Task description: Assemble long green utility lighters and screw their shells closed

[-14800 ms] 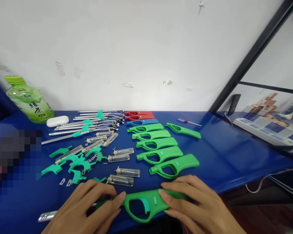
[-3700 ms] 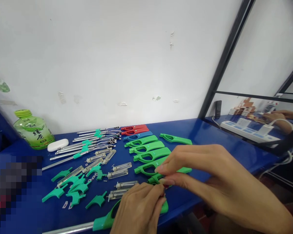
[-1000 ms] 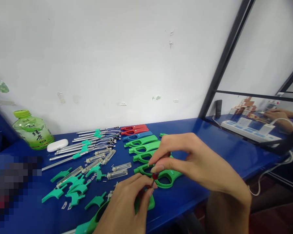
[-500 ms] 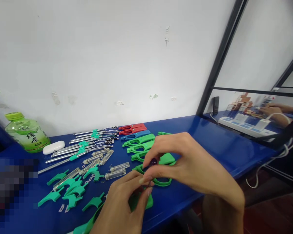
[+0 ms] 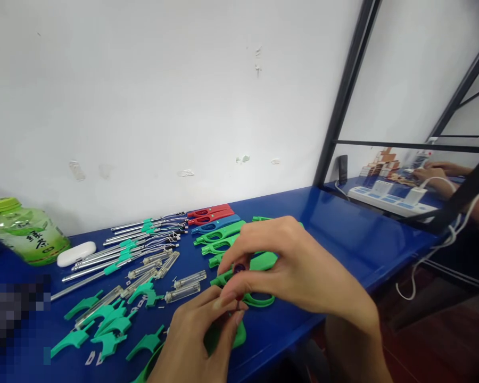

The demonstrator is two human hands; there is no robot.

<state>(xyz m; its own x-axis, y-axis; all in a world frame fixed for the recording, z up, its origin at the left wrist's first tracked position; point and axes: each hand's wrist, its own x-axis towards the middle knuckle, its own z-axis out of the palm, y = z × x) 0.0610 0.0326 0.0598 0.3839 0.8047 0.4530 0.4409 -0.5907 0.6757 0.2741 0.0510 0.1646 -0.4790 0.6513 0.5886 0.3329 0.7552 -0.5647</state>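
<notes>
My right hand pinches the dark purple handle of a small screwdriver between thumb and fingers. Its thin shaft points down at a green lighter casing. Around that casing my left hand is closed, hiding most of it and the screwdriver's tip. Behind my hands lie more green casings, a blue casing and red casings. Left of them are metal lighter tubes with wires, clear fuel tanks and loose teal triggers.
A green tea bottle and a white case stand by the wall. On the right, a black frame borders the blue table. Beyond it are a white power strip, a hanging cable and another person's hands.
The whole view has shifted, so the things on the table appear further left. My hands keep the same grip, with the screwdriver still upright over the casing.
</notes>
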